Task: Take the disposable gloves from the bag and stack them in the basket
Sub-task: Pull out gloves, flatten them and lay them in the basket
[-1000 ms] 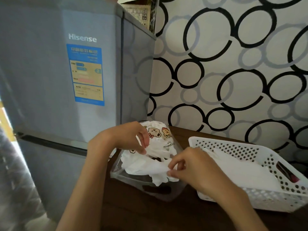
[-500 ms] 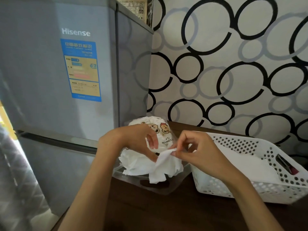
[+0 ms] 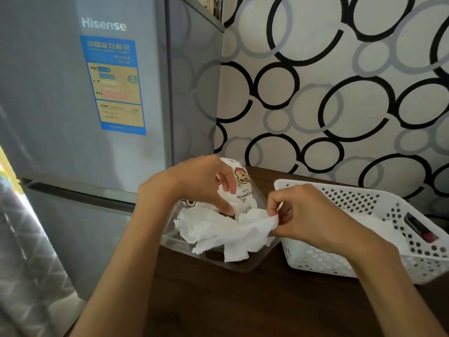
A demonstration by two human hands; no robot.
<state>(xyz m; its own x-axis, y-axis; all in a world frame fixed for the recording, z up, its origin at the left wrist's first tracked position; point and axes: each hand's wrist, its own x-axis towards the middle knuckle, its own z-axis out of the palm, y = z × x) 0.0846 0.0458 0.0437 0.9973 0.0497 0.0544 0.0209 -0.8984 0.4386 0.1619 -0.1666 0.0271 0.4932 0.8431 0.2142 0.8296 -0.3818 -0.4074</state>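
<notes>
A dark wooden table (image 3: 243,300) stands against a wall papered in black and grey rings (image 3: 340,93), with a grey Hisense fridge (image 3: 85,142) to its left. We see the person's right hand (image 3: 313,217) at the centre, thumb and fingers pinched shut on the corner of a crumpled white disposable glove (image 3: 233,234), which trails leftward from that grip over the edge of a clear plastic tray (image 3: 175,239). Just beside it, the left hand (image 3: 199,183) curls loosely around the bag (image 3: 243,190), a white pouch printed with cartoon figures and the words "AFTERNOON TEA"; its fingertips rest on the bag's front and at its mouth, where the glove emerges. The bag sits in the clear tray. To the right, touching or nearly touching the tray, we see the white perforated basket (image 3: 315,259), with a flat layer of white gloves (image 3: 379,229) already lying inside it. A dark red item (image 3: 422,232) shows through the slot at the basket's far end; we cannot tell what it is. A blue and yellow label (image 3: 114,86) is stuck on the fridge door.
</notes>
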